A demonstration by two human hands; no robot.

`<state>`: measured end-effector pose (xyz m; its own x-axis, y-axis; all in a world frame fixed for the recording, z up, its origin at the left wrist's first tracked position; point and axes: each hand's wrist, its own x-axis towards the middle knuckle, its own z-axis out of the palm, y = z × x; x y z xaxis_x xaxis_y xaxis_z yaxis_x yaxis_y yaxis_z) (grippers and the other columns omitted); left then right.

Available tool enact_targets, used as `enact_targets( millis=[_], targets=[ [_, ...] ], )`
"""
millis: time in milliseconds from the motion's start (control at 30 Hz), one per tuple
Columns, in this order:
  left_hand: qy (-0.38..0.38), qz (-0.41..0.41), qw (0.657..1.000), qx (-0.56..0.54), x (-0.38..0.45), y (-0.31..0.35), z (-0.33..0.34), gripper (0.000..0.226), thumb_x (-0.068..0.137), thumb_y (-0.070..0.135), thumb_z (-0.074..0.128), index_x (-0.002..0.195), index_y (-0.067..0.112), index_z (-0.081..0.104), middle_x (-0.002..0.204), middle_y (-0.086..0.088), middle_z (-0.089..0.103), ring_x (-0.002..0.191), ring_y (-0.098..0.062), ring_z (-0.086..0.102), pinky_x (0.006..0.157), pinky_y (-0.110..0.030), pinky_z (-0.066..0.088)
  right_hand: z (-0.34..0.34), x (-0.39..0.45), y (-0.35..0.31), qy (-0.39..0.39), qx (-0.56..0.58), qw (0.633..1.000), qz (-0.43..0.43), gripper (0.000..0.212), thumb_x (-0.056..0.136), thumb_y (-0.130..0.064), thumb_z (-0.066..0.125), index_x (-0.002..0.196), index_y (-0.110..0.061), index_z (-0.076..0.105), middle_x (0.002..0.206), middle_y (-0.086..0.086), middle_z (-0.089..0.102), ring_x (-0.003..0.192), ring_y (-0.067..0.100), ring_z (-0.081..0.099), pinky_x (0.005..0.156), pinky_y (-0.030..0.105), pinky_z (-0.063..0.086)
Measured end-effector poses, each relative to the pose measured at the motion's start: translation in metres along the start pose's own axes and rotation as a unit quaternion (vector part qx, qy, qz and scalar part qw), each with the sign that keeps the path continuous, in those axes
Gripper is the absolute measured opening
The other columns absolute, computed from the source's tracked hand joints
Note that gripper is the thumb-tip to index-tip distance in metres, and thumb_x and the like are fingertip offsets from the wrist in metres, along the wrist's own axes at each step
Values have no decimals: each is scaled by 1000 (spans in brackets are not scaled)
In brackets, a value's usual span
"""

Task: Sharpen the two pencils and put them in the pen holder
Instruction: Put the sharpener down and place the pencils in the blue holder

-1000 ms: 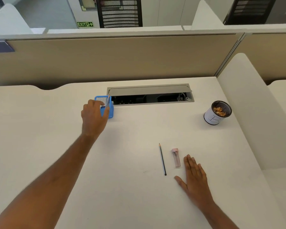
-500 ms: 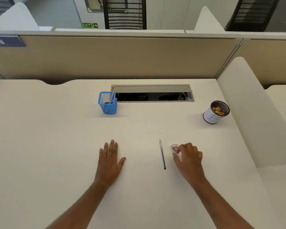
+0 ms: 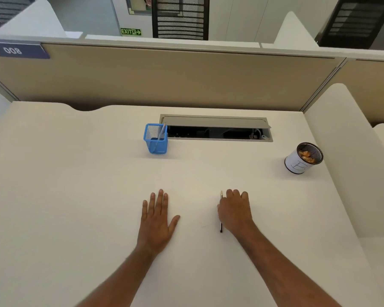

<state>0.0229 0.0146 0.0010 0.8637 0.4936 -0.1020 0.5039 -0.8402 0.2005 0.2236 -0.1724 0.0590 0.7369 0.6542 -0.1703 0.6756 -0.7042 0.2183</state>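
So the left hand point(image 3: 156, 220) is just lying flat on the desk point(image 3: 75, 196), palm down, fingers spread a bit, thumb out to the side, holding nothing. The right hand point(image 3: 235, 212) sits to the right of it, knuckles up and fingers curled under, right on top of the spot next to the loose pencil point(image 3: 221, 227). That pencil lies on the desk pointing away from the person, its tip poking out just past the knuckles and its dark back end showing below the thumb side of the hand, so the hand is touching or at least overlapping its middle. Honestly I can't tell if the fingers are actually closed on the pencil or on anything else underneath, the hand hides all of that. The other pencil point(image 3: 161, 135) is already standing in the blue mesh pen holder point(image 3: 155, 145), leaning to the right against its rim. The holder sits further back on the desk, just left of the open cable hatch point(image 3: 215, 127). Way over on the right side of the desk there's a round white cup point(image 3: 296, 165) with a dark rim and what looks like orange-ish shavings inside, well apart from both hands.
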Motion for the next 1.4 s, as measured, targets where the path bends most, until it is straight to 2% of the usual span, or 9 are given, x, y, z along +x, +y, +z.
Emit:
enact_targets(
  millis=[233,300,467,567,700,933,1033,1167,1400],
  targets=[
    [5,-1,1000,-2,0,1,-2,84,106,62,34,171,9,20,181,-8,12,168,-31,11,134,-51,7,-23,16,-10,-40,84,996,1,25,79,-30,65,59,-22,53,66,-2,48,66,25,45,75,41,32],
    [3,-3,1000,-5,0,1,-2,84,107,61,34,171,10,19,182,-7,11,168,-31,9,134,-52,8,-34,22,-14,-34,164,986,12,25,83,-35,57,66,-21,47,63,-3,51,68,28,53,80,41,33],
    [-1,-6,1000,-9,-2,2,-4,82,107,60,36,171,11,18,182,-7,9,168,-30,9,133,-52,8,-77,54,-20,-12,424,904,51,16,82,-31,67,75,-18,60,61,-7,66,66,18,64,87,35,36],
    [-1,-8,1000,-12,-2,1,-4,82,107,59,37,171,11,18,182,-6,8,168,-29,9,133,-51,8,-107,79,-25,19,517,855,33,9,79,-24,73,80,-21,64,69,-3,70,67,20,65,74,38,52],
    [-2,-10,1000,-19,-2,0,-5,82,107,59,39,171,12,19,182,-5,9,168,-29,10,132,-51,8,-144,122,-37,65,561,825,2,11,84,-15,75,90,-15,66,80,1,73,66,12,60,65,29,51],
    [-9,-13,1000,-16,-3,1,-7,82,108,60,34,172,13,16,182,-5,6,169,-28,4,133,-50,7,-195,186,-72,140,594,791,-44,9,86,-12,72,87,-9,63,74,-6,66,62,5,55,60,15,46],
    [-10,-14,1000,-22,-2,2,-8,82,108,60,35,171,13,17,182,-5,8,169,-27,5,133,-51,8,-197,207,-91,138,574,804,-67,7,88,-13,70,89,-10,64,77,-8,67,68,6,60,67,23,52],
    [-9,-14,1000,-22,-2,2,-9,81,108,60,35,171,12,19,182,-5,9,169,-28,7,133,-51,9,-181,228,-111,109,467,873,-92,8,89,-18,72,91,-11,70,94,0,62,89,22,63,78,41,56],
    [0,-13,1000,-20,-2,3,-10,81,107,59,38,170,11,22,181,-6,12,168,-29,9,133,-52,11,-161,236,-127,79,354,929,-77,15,90,-25,77,98,-12,78,114,7,65,103,25,64,78,35,52]
  ],
)
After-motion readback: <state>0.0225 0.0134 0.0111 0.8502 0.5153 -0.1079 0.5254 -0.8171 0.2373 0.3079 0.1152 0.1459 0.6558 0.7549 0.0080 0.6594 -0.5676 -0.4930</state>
